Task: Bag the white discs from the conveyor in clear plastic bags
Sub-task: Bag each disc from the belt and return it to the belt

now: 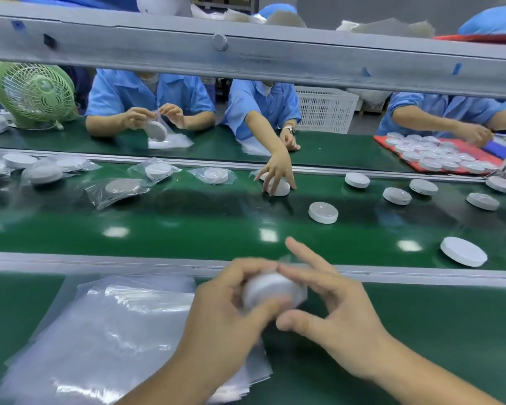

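Observation:
My left hand [225,305] and my right hand [333,299] hold one white disc [270,287] between them, just in front of the conveyor's near rail. The disc looks wrapped in a clear bag, though motion blur hides the detail. Fingers of both hands curl round it; my right index finger points up. A stack of clear plastic bags [105,331] lies on the green bench to the left. Loose white discs [323,212] [463,251] ride the green conveyor [187,229] on the right. Bagged discs [122,188] lie on its left part.
Across the belt, people in blue shirts work; one person's hand [275,171] reaches onto a disc on the belt. A green fan [32,92] stands far left, a red tray of discs [433,156] far right, and a grey overhead beam [246,57] crosses the view.

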A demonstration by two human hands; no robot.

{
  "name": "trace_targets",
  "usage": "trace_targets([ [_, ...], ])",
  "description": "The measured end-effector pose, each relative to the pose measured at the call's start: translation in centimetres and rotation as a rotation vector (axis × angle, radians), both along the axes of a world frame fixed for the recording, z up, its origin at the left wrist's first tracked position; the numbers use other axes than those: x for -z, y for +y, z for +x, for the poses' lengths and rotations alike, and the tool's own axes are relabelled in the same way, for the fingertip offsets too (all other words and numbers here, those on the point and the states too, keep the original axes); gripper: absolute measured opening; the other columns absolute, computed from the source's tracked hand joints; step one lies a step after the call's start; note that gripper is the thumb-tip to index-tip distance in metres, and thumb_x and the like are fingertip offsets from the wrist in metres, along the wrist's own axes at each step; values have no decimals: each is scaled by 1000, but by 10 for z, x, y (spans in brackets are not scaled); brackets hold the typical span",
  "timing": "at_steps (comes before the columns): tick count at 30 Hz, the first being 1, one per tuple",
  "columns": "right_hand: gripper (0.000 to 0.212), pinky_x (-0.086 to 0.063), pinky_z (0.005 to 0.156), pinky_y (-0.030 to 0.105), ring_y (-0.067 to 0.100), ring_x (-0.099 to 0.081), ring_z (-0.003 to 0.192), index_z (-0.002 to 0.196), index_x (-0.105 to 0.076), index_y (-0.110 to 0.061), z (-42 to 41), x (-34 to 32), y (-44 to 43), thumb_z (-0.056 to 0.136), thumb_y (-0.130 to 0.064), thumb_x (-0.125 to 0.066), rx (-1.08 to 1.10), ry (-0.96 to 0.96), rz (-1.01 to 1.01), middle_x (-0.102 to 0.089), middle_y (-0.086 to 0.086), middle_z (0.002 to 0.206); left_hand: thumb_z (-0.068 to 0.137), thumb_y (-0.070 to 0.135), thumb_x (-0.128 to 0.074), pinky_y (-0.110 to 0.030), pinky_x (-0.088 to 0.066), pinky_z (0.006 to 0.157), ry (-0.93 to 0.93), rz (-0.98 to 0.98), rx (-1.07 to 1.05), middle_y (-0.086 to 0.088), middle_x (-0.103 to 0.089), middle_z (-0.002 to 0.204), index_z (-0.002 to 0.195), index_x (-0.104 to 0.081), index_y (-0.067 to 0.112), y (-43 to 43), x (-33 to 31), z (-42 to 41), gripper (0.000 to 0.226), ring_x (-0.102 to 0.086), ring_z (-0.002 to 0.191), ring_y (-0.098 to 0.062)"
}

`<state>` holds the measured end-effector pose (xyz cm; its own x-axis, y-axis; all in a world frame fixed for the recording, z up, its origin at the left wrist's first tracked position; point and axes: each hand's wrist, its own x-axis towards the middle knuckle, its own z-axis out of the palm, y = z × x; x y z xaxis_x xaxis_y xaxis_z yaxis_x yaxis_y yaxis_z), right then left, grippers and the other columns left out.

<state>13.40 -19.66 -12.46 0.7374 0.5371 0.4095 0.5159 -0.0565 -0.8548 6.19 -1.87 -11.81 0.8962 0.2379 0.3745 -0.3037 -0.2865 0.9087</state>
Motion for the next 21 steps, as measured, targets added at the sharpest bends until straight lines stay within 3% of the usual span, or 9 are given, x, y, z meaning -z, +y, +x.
trace_targets([
  [1,50,-48,103,27,3,-58,131,112,-76,-49,7,-4,4,65,-50,-93,-33,73,3,-67,-16,135,77,23,-84,-14,-54,74,-31,-54,-40,16,-76,97,95,-72,38,-2,-4,10,26,-72,89,-4],
  [3,36,-51,80,14,-5,-69,91,100,-79,-50,27,-13,12,69,-40,-94,2,95,-3,-77,-19,101,85,11,-79,-21,-56,80,-54,-95,-100,12,-76,93,89,-73,28,-2,-12,29,18,-72,90,-7],
  [6,17,-48,67,17,-1,-59,68,83,-81,-44,67,-23,26,77,-32,-90,140,21,-122,-75,-17,77,90,26,-73,-23,-49,95,-18,84,-135,16,-69,109,105,-68,30,3,-21,46,17,-62,109,-3],
  [9,19,-45,67,17,8,-60,70,74,-77,-41,118,-25,39,78,-27,-89,311,-89,-214,-71,-12,77,88,47,-63,-13,-30,100,-40,545,-220,23,-52,118,115,-56,41,21,-17,41,29,-41,120,0],
  [12,4,-45,70,23,15,-63,76,86,-81,-31,174,-29,47,87,-26,-82,554,-236,-373,-71,-6,86,86,62,-52,-22,-41,91,49,807,-69,29,-57,102,102,-58,45,36,-15,21,24,-44,105,3],
  [15,14,-43,63,24,20,-60,72,100,-77,-17,227,-27,56,93,-13,-66,641,-288,-842,-72,6,98,86,67,-44,-33,-42,95,140,1065,97,20,-65,111,118,-61,43,30,-3,9,43,-49,106,-4],
  [18,26,-44,63,29,24,-57,74,120,-64,-6,246,-12,74,103,-23,-54,510,-176,-1080,-64,12,101,85,61,-54,-38,-46,90,218,1196,238,20,-68,106,110,-70,52,19,4,4,31,-57,99,-6],
  [19,35,-48,70,31,27,-60,81,131,-58,-8,247,-4,77,106,-31,-51,430,-145,-1091,-63,14,105,81,63,-57,-33,-50,84,230,1185,233,24,-67,98,100,-72,56,17,-1,5,25,-59,92,0],
  [21,44,-52,94,41,32,-61,103,142,-51,-17,246,6,75,106,-42,-48,344,-136,-1122,-62,15,123,95,65,-43,-23,-36,95,159,1084,267,23,-63,110,109,-71,50,15,-3,2,35,-53,102,4],
])
